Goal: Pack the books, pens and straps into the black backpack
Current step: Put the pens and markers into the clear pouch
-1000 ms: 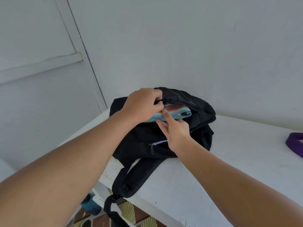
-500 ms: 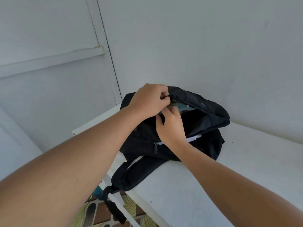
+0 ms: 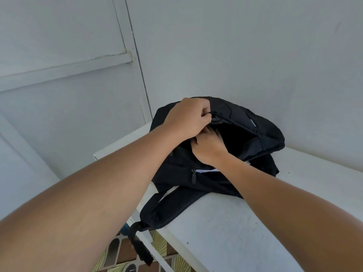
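Note:
The black backpack (image 3: 263, 134) lies on the white table (image 3: 245, 232), close to the corner of the walls, with its main compartment gaping. My left hand (image 3: 188, 118) grips the upper edge of the opening and holds it up. My right hand (image 3: 208, 148) reaches into the opening with its fingertips hidden inside the dark compartment. No book, pen or loose strap shows. A front pocket zipper (image 3: 194, 177) stands partly open with a white edge showing behind it. One shoulder strap (image 3: 169, 211) hangs over the table's front edge.
White walls stand right behind the backpack and to the left. Bare table surface stretches to the right and toward me. Below the table edge lie patterned floor tiles (image 3: 117, 250) and a blue-green object (image 3: 123, 228).
The light blue book seen in the opening has gone down inside the backpack and out of sight. My right hand has pushed deeper in. The view has shifted left.

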Demonstrator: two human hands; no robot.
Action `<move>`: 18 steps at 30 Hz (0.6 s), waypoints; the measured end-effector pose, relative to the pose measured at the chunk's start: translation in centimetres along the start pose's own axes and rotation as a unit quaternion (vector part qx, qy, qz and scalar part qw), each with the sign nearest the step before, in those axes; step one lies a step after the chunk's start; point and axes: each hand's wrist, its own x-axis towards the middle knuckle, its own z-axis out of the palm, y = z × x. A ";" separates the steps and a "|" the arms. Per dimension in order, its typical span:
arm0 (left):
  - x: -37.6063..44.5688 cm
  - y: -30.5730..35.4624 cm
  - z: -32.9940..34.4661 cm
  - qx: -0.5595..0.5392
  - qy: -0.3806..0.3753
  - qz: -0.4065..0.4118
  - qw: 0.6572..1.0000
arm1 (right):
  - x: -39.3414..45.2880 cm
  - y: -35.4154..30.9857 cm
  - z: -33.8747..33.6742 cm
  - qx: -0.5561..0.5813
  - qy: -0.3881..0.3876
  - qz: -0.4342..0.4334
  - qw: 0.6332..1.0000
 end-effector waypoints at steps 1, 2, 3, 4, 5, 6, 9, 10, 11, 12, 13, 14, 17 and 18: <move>0.1 -0.1 0.2 -0.004 -0.006 0.003 1.000 | -0.2 0.3 0.4 0.009 0.012 -0.003 1.000; 0.1 -0.2 0.5 -0.012 -0.011 0.012 1.000 | -0.6 0.6 0.8 0.021 0.031 -0.004 0.999; 0.0 -0.1 0.8 -0.014 -0.009 0.024 1.000 | -1.0 0.9 1.1 0.042 0.051 -0.009 0.998; -0.1 -0.1 1.2 -0.013 -0.006 0.042 0.999 | -1.7 1.1 1.2 0.072 0.074 -0.012 0.995; -0.3 0.0 1.6 -0.005 0.005 0.060 0.998 | -2.3 1.3 1.2 0.112 0.096 -0.012 0.989; -0.4 0.2 2.0 0.002 0.021 0.083 0.996 | -3.1 1.6 1.0 0.145 0.120 -0.008 0.982; -0.9 1.5 3.3 0.022 0.083 0.152 0.985 | -5.8 2.7 -0.3 0.177 0.191 0.016 0.965; -1.0 2.1 3.7 0.021 0.098 0.174 0.980 | -6.6 3.1 -0.7 0.183 0.210 0.030 0.960; -1.0 3.2 4.5 0.009 0.102 0.197 0.975 | -7.9 3.9 -1.2 0.179 0.231 0.054 0.955; -1.1 3.7 5.1 0.000 0.102 0.208 0.973 | -8.7 4.3 -1.7 0.177 0.246 0.071 0.950; -1.2 4.7 5.9 -0.015 0.094 0.214 0.972 | -9.8 5.0 -2.3 0.167 0.260 0.093 0.947; -1.1 5.4 6.6 -0.033 0.089 0.215 0.972 | -10.8 5.7 -2.6 0.160 0.272 0.113 0.942; -1.5 9.3 9.6 -0.099 0.024 0.218 0.971 | -15.7 9.0 -4.3 0.127 0.311 0.214 0.917; -1.8 10.7 10.6 -0.114 -0.006 0.217 0.970 | -17.6 10.3 -4.7 0.118 0.320 0.248 0.907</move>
